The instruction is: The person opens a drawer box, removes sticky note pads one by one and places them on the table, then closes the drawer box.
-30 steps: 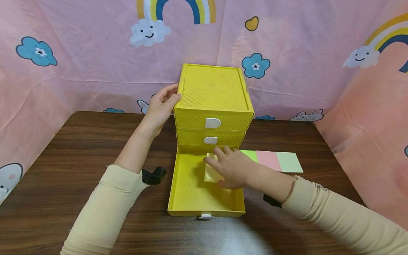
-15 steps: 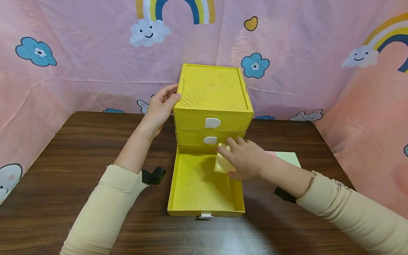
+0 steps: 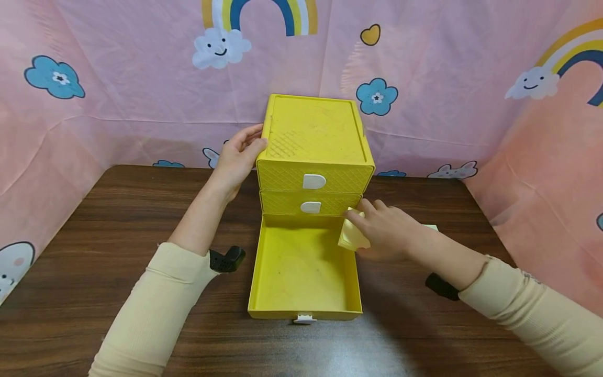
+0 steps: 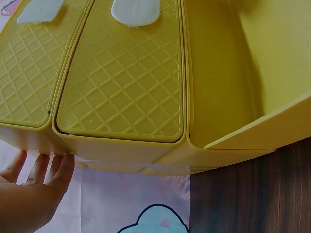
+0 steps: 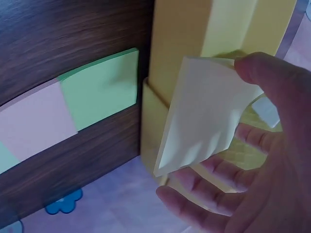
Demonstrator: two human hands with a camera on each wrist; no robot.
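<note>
A yellow drawer cabinet [image 3: 315, 128] stands on the table, its bottom drawer [image 3: 301, 280] pulled out and the two upper drawers closed. My left hand [image 3: 239, 159] touches the cabinet's left side near the top, fingertips against the wall in the left wrist view. Between the thumb and fingers of my right hand [image 3: 388, 230] is a pale yellow sticky note pad [image 5: 204, 109], tilted and held above the bottom drawer's right wall. Right of the cabinet, in the right wrist view, lie a green pad [image 5: 104, 90] and a pink pad [image 5: 39, 114]; my right arm mostly hides them in the head view.
A pale mint pad [image 5: 6, 158] ends the row on the dark wooden table [image 3: 179, 314]. Behind the cabinet hangs a pink patterned cloth [image 3: 160, 89], which also covers both sides. A white handle [image 3: 304, 319] sticks out from the bottom drawer's front.
My right hand has lifted the yellow sticky note pad from inside the bottom drawer and carried it right, to the drawer's right wall. The left hand has stayed on the cabinet.
</note>
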